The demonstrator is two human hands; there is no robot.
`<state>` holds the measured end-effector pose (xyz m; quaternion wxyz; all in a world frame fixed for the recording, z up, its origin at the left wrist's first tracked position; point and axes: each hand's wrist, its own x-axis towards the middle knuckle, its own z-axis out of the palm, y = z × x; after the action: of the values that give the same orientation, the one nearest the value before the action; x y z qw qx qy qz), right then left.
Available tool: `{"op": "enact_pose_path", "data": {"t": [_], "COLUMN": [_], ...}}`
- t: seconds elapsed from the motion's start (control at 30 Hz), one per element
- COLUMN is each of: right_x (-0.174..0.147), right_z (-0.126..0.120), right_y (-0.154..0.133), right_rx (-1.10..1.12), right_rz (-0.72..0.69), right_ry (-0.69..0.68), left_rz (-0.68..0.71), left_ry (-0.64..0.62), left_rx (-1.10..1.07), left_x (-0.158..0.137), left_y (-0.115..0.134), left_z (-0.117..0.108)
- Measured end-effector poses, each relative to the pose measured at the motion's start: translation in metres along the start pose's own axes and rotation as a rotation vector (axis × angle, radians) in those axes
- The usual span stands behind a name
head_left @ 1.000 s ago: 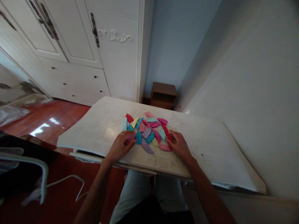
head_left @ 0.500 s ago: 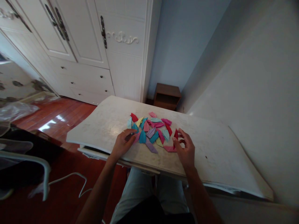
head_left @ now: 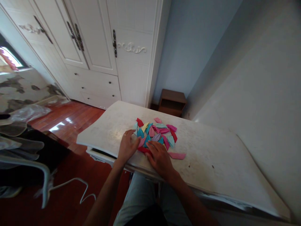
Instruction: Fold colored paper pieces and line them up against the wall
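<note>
A cluster of small folded paper pieces in pink, blue, purple, yellow and mint lies on the white tabletop [head_left: 113, 122]; a purple paper piece [head_left: 156, 137] is near its middle. My left hand [head_left: 127, 146] rests at the cluster's left edge, fingers apart and slightly bent, beside a blue paper piece [head_left: 140, 133]. My right hand [head_left: 160, 158] reaches across the front of the cluster, its thumb and fingers at a red paper piece [head_left: 144, 150]; the hand covers part of that piece. A long pink paper piece [head_left: 177, 155] lies to the right of this hand.
Behind the table stand a white wardrobe [head_left: 136, 75] and a low brown nightstand [head_left: 174, 95]. A grey wall [head_left: 254, 78] borders the right. Left on the red floor are a white curved tube frame [head_left: 45, 182] and a white cable [head_left: 80, 179]. The tabletop's front edge overhangs my legs.
My right hand has moved left with the red paper piece, from the cluster's right side to its front left. My left hand stays at the left edge. The camera view has shifted slightly.
</note>
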<state>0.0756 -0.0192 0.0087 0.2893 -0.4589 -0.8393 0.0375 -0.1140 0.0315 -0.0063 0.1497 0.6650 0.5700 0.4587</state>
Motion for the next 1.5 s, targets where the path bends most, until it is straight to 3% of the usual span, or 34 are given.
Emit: {"op": "enact_pose_path", "data": {"t": [0.13, 0.23, 0.4, 0.5, 0.73, 0.87, 1.0, 1.1, 1.23, 1.4, 1.5], "right_x": [-0.005, 0.005, 0.03, 0.031, -0.004, 0.002, 0.036, 0.064, 0.085, 0.093, 0.097], "right_z": [-0.014, -0.018, -0.011, -0.012, -0.028, -0.026, -0.011, 0.002, 0.013, 0.02, 0.025], "right_y": [0.047, 0.08, 0.102, 0.108, 0.108, 0.093, 0.089, 0.087, 0.073, 0.057, 0.057], "right_rx": [-0.077, -0.16, -0.213, -0.216, -0.249, -0.23, -0.262, -0.314, -0.231, -0.182, -0.165], "right_rz": [0.027, 0.068, 0.005, 0.026, 0.256, 0.247, 0.211, 0.246, 0.161, 0.093, -0.106], "right_ry": [0.025, -0.044, -0.335, -0.367, -0.121, -0.163, -0.248, -0.221, -0.204, -0.07, -0.189], "left_rz": [0.298, 0.354, 0.385, 0.388, 0.198, 0.099, 0.27, 0.403, 0.386, 0.366, 0.376], "left_ry": [-0.192, -0.341, -0.537, -0.536, -0.414, -0.363, -0.558, -0.603, -0.536, -0.49, -0.506], "left_rx": [0.289, 0.407, 0.452, 0.449, 0.516, 0.548, 0.437, 0.341, 0.298, 0.308, 0.344], "left_x": [0.003, 0.014, 0.039, 0.049, 0.055, 0.052, 0.05, 0.049, 0.046, 0.041, 0.042], "left_y": [0.008, 0.013, 0.008, -0.003, -0.023, -0.017, -0.015, -0.017, -0.016, -0.022, -0.03], "left_z": [0.011, 0.025, 0.041, 0.035, 0.005, 0.01, 0.017, 0.016, 0.009, -0.004, -0.014]}}
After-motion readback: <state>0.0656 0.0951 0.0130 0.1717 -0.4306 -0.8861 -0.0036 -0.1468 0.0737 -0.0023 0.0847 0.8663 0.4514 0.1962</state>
